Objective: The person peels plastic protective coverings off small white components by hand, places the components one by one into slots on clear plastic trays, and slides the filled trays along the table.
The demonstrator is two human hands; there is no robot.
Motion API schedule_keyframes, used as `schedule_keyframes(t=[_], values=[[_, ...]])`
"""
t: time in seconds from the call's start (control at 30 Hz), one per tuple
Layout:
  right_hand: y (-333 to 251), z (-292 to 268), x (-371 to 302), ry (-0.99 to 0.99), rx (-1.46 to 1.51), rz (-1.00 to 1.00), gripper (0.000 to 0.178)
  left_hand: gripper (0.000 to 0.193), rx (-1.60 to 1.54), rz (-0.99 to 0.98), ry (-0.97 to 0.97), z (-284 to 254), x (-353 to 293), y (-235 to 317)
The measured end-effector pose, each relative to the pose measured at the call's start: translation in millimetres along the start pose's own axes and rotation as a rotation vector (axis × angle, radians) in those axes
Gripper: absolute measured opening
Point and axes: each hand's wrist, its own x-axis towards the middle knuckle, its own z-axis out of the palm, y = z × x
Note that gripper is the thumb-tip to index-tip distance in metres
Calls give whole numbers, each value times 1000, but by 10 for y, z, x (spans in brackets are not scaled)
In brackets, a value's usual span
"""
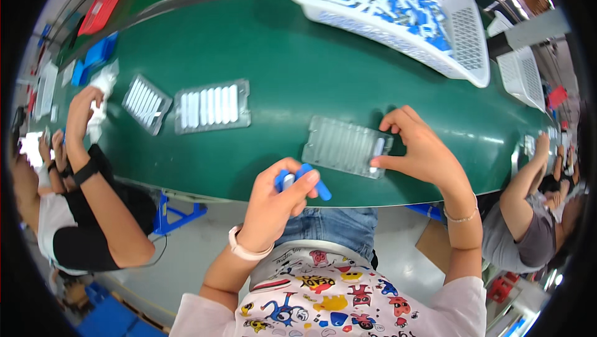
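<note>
My left hand (273, 197) is closed around a few small blue-and-white plastic sticks. One blue stick (321, 189) points out past the thumb, toward the right. On the green table in front of me lies a clear plastic tray (339, 144) with parallel slots. A white stick (379, 149) sits in its rightmost slot, while the other slots look bare. My right hand (426, 147) reaches over that end, thumb on the stick's near end and index finger by its far end.
Two clear trays with white sticks, a larger one (211, 107) and a tilted one (147, 104), lie to the left. A white basket (385, 35) of blue and white pieces stands at the far right. Co-workers sit on both sides; one hand (84, 110) works at the left.
</note>
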Motion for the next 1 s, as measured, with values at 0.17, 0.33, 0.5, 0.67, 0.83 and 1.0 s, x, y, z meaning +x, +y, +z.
schedule_keyframes(t=[0.17, 0.33, 0.5, 0.67, 0.83, 1.0], values=[[-63, 95, -11, 105, 38, -85, 43, 13, 2, -69, -39, 18, 41, -5], [-184, 305, -121, 8, 314, -647, 34, 19, -211, -282, -171, 94, 86, -24], [-59, 415, -97, 186, 479, -808, 13, 26, -215, -457, -442, 171, 87, -80], [-20, -6, -73, 151, 387, -381, 10, 32, -300, -508, -445, 141, 55, -113], [24, 51, 140, 55, 168, -396, 11, 35, -88, -298, -326, 127, -21, -93], [-14, 23, 165, -32, 224, -262, 10, 43, 10, -173, -304, 107, -43, -77]])
